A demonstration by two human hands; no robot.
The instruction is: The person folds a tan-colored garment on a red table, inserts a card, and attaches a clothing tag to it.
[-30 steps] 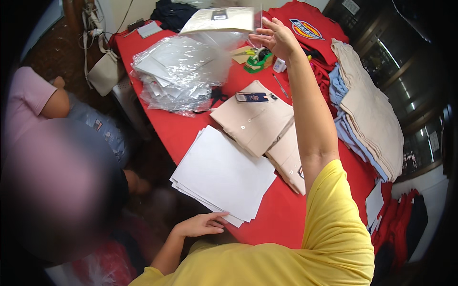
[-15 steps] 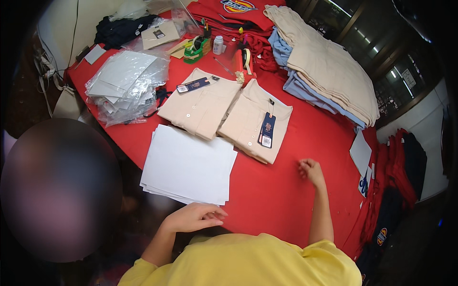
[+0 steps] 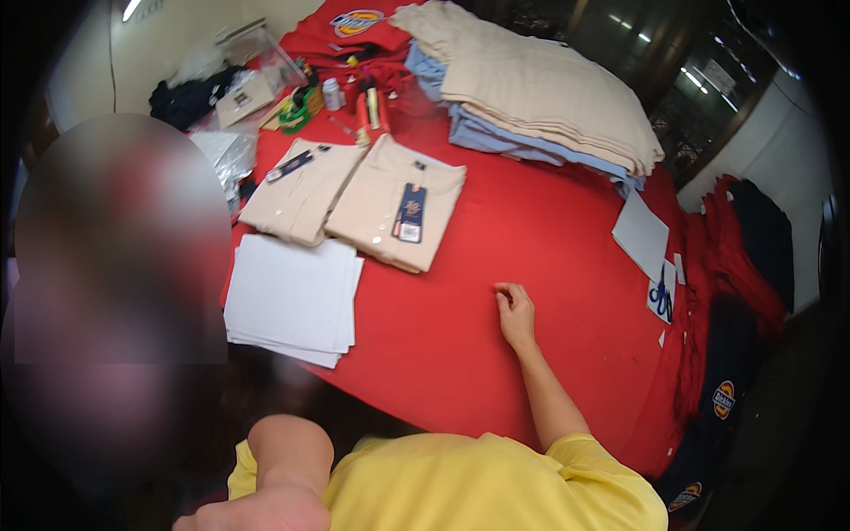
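Observation:
My right hand [image 3: 515, 310] is over the red tabletop [image 3: 425, 332], to the right of the folded beige shirts. Its fingers are loosely bent, thumb apart, with nothing in them. At the lower left my left hand [image 3: 257, 513] is drawn back against my body; the frame's edge cuts off its fingers. Two folded beige buttoned shirts lie side by side, a left shirt [image 3: 297, 199] and a right shirt [image 3: 367, 226], each with a dark blue hang tag [image 3: 411, 212]. Nearer to me, a stack of white sheets [image 3: 288, 292] touches the shirts' lower edge.
A tall pile of beige garments [image 3: 540, 93] lies on light blue ones [image 3: 496, 137] at the back. Blue scissors [image 3: 660, 296] and white paper [image 3: 640, 234] are at the right edge. A green tape dispenser [image 3: 297, 113] and white bottle [image 3: 332, 95] stand far left. A blurred shape covers the left.
My left hand has pulled back from the paper stack toward my body. My right hand remains over the bare red cloth. The whole view has shifted, so the table's things appear farther left.

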